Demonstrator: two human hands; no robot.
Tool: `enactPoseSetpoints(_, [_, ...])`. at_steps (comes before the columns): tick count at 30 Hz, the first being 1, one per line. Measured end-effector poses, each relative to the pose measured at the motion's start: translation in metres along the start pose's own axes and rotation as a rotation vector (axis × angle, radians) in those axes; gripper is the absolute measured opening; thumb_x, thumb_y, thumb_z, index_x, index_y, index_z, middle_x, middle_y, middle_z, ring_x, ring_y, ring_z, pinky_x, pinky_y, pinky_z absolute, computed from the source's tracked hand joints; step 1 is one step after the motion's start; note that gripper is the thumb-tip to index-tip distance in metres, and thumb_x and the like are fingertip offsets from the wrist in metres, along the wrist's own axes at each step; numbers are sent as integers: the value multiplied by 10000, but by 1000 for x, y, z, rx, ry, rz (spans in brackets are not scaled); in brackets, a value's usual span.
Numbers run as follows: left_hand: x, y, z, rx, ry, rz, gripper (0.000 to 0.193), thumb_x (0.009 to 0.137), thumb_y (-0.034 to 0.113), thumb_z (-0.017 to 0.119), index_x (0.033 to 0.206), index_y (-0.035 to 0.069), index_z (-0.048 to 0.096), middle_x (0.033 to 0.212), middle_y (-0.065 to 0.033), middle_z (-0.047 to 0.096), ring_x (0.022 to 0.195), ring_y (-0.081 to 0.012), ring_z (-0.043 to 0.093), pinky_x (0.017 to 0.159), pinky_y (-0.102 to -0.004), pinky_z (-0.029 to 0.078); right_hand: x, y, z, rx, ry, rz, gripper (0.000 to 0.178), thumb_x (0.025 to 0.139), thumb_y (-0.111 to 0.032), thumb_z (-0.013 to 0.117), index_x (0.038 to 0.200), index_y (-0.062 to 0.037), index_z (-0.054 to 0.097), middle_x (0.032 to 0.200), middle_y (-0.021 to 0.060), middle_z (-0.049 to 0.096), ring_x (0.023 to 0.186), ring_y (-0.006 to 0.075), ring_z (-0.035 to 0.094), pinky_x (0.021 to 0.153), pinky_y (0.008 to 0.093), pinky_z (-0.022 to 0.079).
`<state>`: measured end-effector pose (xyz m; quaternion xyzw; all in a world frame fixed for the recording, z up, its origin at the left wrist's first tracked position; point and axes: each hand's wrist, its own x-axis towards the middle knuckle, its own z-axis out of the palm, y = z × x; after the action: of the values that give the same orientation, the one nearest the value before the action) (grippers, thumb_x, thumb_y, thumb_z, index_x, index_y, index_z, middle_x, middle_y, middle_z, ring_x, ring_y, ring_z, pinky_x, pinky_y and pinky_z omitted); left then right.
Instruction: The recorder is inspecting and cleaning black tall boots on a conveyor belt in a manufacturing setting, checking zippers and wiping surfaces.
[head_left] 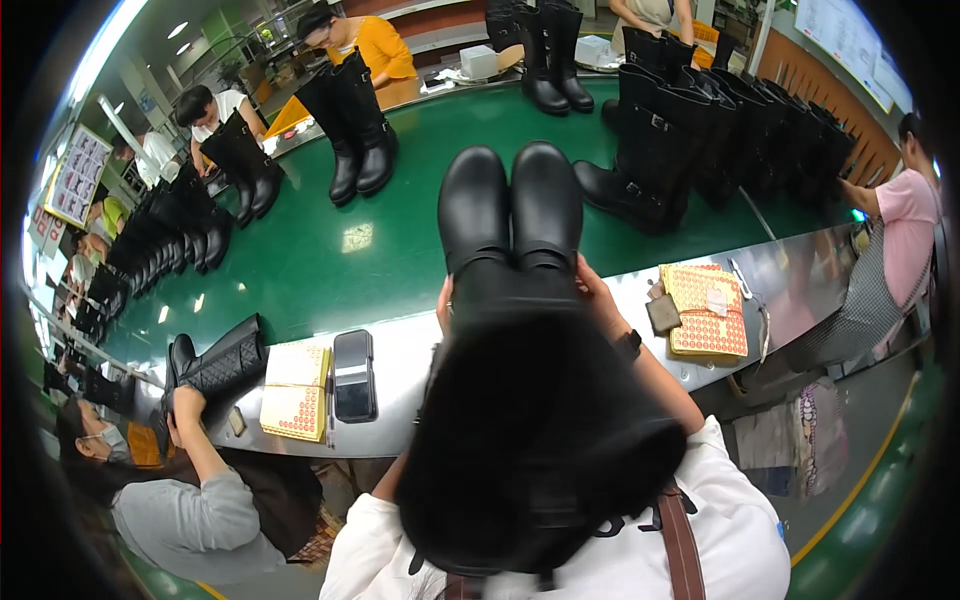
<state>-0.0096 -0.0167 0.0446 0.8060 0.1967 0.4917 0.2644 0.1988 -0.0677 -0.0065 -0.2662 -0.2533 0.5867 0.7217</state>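
Observation:
A pair of tall black boots (476,205) is upright in front of me at the table's near edge. Their rounded toes point away, and their wide shafts lean back toward my chest, blurred and close. My right hand (598,298), a dark watch on its wrist, is closed against the right boot near the ankle. On the other side my left hand (444,306) grips the left boot, with only a little of it showing. The shafts hide most of my left forearm and the boots' lower backs.
Sticker sheets (706,312) and a dark block (663,313) lie right of me; another sticker stack (296,390) and a phone (354,375) lie left. Black boots (650,150) stand across the green belt (420,130). A co-worker's hand (187,404) holds a boot (225,362). Others work around the line.

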Motion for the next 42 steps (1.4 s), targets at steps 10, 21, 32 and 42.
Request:
enactPoseSetpoints(10, [5, -40, -1, -1257, -238, -888, 560, 1016, 439, 417, 1445, 87, 345, 1362, -77, 500, 1184, -179, 529, 1017, -324, 431, -41, -2, -17, 254, -149, 31, 498, 997, -369, 463, 1381, -53, 442, 1349, 118, 520, 1219, 253, 509, 1047, 396, 402])
enactPoseSetpoints(21, [-9, -60, -3, -1814, -192, -834, 515, 1039, 413, 332, 1364, 36, 463, 1310, -144, 567, 1179, -263, 571, 1042, -411, 441, -59, -2, 2, 397, -280, 47, 534, 998, -395, 435, 1370, -12, 443, 1380, 171, 492, 1251, 327, 493, 1087, 461, 383])
enactPoseSetpoints(32, [-25, -66, -6, -1729, 7, -901, 626, 960, 506, 449, 1442, 117, 354, 1445, -92, 450, 1318, -266, 450, 1100, -452, 372, -72, 1, 19, 238, 276, -27, 481, 963, -371, 566, 1342, -91, 471, 1320, 98, 555, 1173, 249, 559, 987, 391, 466])
enactPoseSetpoints(42, [-31, -80, -12, -1604, 129, -890, 593, 948, 473, 515, 1424, 161, 347, 1422, -53, 478, 1279, -231, 491, 1039, -414, 423, -65, 3, 33, 120, 375, -124, 476, 951, -399, 582, 1304, -88, 502, 1263, 81, 587, 1128, 229, 579, 949, 379, 483])
